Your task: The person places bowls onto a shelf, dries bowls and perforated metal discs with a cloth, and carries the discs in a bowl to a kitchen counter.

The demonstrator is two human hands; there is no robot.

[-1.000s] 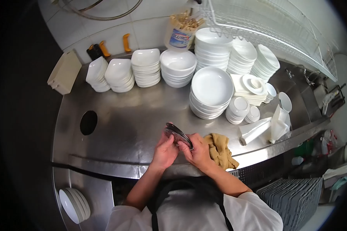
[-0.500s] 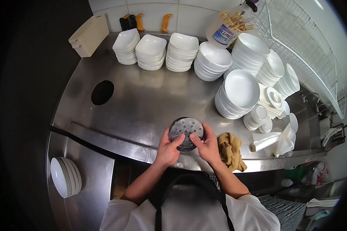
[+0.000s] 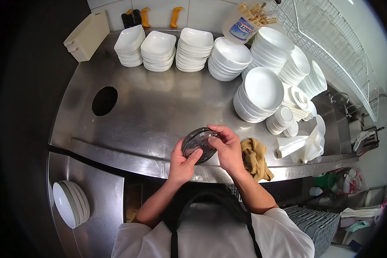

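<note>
Between my hands is a round, dark grey perforated disc (image 3: 198,148) with a raised rim, held tilted over the front of the steel counter. My left hand (image 3: 182,164) is closed around its lower left side, the thumb lying across its face. My right hand (image 3: 228,151) grips the upper right edge, with the thumb on the holes. Fingers behind the disc are hidden. A crumpled brown cloth (image 3: 254,159) lies just right of my right hand.
Stacks of white square bowls (image 3: 158,45) and round bowls (image 3: 264,90) line the back and right of the counter (image 3: 146,116). A round hole (image 3: 104,101) opens at left. White plates (image 3: 69,204) stand lower left. A plastic roll (image 3: 291,146) lies at right.
The disc has tilted, its upper right edge lifted and its face turned. My right hand has moved up along the rim, and the view has shifted slightly.
</note>
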